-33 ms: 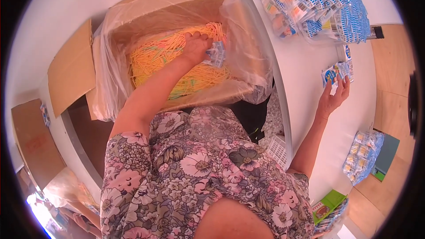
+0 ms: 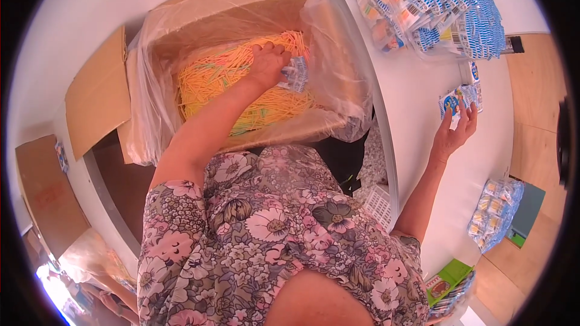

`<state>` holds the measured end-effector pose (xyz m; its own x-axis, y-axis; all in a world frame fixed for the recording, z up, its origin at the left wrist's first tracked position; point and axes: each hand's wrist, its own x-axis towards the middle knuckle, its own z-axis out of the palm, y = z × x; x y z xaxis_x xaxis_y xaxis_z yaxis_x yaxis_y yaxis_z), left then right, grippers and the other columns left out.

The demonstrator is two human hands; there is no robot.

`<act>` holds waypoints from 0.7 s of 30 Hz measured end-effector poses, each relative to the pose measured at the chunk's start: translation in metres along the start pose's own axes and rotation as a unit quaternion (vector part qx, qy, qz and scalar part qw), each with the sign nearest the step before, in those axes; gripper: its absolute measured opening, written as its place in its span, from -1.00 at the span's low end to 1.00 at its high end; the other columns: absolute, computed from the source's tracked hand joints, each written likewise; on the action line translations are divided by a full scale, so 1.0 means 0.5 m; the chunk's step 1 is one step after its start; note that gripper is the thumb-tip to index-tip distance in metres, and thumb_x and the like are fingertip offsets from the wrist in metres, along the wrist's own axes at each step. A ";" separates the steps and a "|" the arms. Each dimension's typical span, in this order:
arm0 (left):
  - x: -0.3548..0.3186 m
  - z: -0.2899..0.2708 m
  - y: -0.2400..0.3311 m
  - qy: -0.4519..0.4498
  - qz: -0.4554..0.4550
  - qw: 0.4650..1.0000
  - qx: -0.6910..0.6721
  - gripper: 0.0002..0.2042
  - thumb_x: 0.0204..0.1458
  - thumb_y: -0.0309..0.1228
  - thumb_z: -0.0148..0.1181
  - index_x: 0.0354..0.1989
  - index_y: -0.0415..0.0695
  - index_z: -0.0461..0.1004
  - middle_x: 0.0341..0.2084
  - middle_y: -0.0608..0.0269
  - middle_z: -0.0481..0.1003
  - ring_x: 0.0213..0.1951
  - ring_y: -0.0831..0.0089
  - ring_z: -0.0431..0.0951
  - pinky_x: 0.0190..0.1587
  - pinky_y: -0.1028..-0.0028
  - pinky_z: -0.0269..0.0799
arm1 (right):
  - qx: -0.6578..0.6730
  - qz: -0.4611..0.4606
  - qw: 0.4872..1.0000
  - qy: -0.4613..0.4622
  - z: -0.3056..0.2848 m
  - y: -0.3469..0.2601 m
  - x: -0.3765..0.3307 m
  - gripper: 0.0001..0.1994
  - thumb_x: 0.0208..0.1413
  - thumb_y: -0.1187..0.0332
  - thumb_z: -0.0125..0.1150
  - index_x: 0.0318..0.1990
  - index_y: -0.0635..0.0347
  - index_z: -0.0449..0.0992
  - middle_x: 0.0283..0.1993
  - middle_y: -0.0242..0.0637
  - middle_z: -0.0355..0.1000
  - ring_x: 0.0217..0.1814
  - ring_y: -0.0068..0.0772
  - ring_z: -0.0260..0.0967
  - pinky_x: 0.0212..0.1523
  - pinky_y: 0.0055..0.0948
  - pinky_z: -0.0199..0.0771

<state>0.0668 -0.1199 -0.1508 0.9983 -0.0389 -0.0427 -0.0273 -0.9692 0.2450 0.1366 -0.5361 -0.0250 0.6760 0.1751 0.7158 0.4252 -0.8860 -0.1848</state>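
My left hand [image 2: 270, 66] reaches into a plastic-lined cardboard box [image 2: 235, 15] at the middle left. Its fingers are curled over thin yellow, orange and green sticks [image 2: 211, 84] piled inside. At its thumb side it grips a clear packet [image 2: 296, 74] with blue-and-white striped ends; the thumb itself is hidden. On the white table, my right hand [image 2: 456, 136] has its fingers apart, with the tips on a small white-and-blue printed packet [image 2: 450, 102]. That packet partly overlaps another printed piece [image 2: 474, 72].
A clear tub [image 2: 438, 51] heaped with striped packets stands at the far right of the white table [image 2: 417, 96]. Nearer lie a bundle of wrapped packets [image 2: 495, 214] and a green box [image 2: 450, 281]. A white basket [image 2: 379, 205] sits below the table edge. Another person's arm [image 2: 118, 293] shows at lower left.
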 end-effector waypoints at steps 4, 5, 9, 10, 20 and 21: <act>-0.003 -0.014 0.002 0.020 -0.023 0.998 -0.059 -0.70 -0.37 -0.31 0.39 -0.37 0.04 0.52 -0.40 0.33 0.50 -0.18 0.28 0.41 -0.14 0.16 0.08 | 0.044 -0.053 0.997 0.035 -0.012 -0.068 0.010 -0.67 -0.05 0.57 0.25 -0.06 0.14 0.49 0.14 -0.16 0.23 0.11 -0.23 0.21 0.05 -0.37 0.32; 0.001 -0.018 0.001 -0.034 -0.057 0.992 -0.107 -0.75 -0.32 -0.28 0.38 -0.38 0.06 0.54 -0.46 0.33 0.51 -0.20 0.27 0.43 -0.12 0.15 0.08 | 0.049 -0.080 0.995 0.044 -0.021 -0.091 0.015 -0.69 -0.06 0.59 0.25 -0.10 0.15 0.52 0.11 -0.16 0.27 0.06 -0.23 0.25 0.00 -0.38 0.35; -0.002 -0.026 -0.014 -0.035 -0.091 0.963 -0.252 -0.79 -0.21 -0.22 0.33 -0.35 0.05 0.58 -0.57 0.29 0.50 -0.32 0.26 0.49 -0.10 0.04 0.18 | 0.094 -0.137 0.986 0.021 -0.029 -0.206 0.007 -0.73 -0.10 0.63 0.24 -0.18 0.18 0.55 0.01 -0.17 0.35 -0.05 -0.24 0.31 -0.10 -0.39 0.39; 0.003 -0.031 -0.014 -0.098 -0.124 0.953 -0.258 -0.79 -0.15 -0.19 0.28 -0.32 0.06 0.59 -0.46 0.28 0.52 -0.25 0.25 0.47 -0.08 0.01 0.17 | 0.148 -0.166 0.975 -0.006 -0.025 -0.237 0.006 -0.73 -0.12 0.64 0.24 -0.20 0.20 0.55 -0.02 -0.16 0.37 -0.07 -0.25 0.32 -0.15 -0.41 0.39; -0.041 -0.099 -0.007 0.116 0.014 0.993 -0.030 -0.81 0.07 -0.23 0.08 -0.23 0.08 0.59 -0.16 0.28 0.49 -0.12 0.37 0.40 -0.03 0.11 0.19 | 0.313 -0.232 0.911 -0.136 0.061 -0.398 0.032 -0.75 -0.16 0.59 0.29 -0.24 0.29 0.50 -0.08 -0.12 0.42 -0.15 -0.25 0.37 -0.28 -0.44 0.40; -0.045 -0.121 -0.009 0.116 0.008 0.993 -0.029 -0.81 0.07 -0.23 0.08 -0.23 0.08 0.59 -0.16 0.28 0.49 -0.12 0.37 0.40 -0.03 0.11 0.19 | 0.318 -0.234 0.908 -0.137 0.078 -0.417 0.034 -0.75 -0.16 0.59 0.29 -0.24 0.29 0.50 -0.08 -0.12 0.42 -0.15 -0.25 0.37 -0.28 -0.44 0.40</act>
<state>0.0473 -0.0998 -0.0925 0.9827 0.0099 0.1851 -0.0468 -0.9530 0.2995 0.0829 -0.3316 -0.0006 0.4184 0.6471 0.6373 0.9078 -0.2749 -0.3169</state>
